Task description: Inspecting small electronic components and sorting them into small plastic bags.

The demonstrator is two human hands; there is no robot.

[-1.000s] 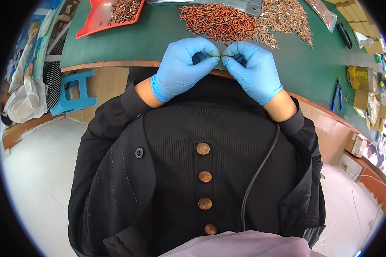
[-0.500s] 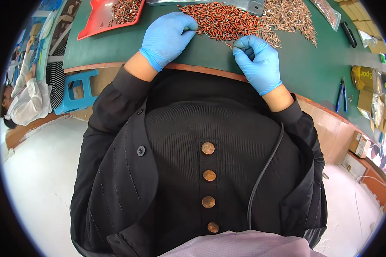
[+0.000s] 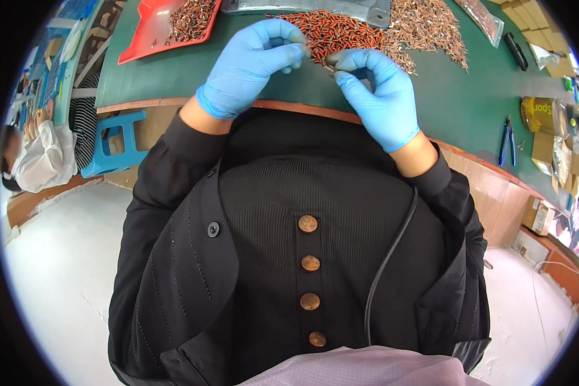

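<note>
Orange small parts [image 3: 341,32] lie in a heap on the green table [image 3: 469,103], just in front of my hands. In the head view, my left hand [image 3: 254,67] is curled with its fingertips at the near edge of the heap. My right hand [image 3: 379,93] pinches something tiny between thumb and forefinger; what it is I cannot tell. A red tray [image 3: 151,29] sits at far left, pliers [image 3: 508,138] at the right.

On the bench [image 3: 174,71], a tray [image 3: 149,29] lies left, a parts pile [image 3: 341,32] centre, pliers [image 3: 508,138] far right; both hands at the pile's near edge
</note>
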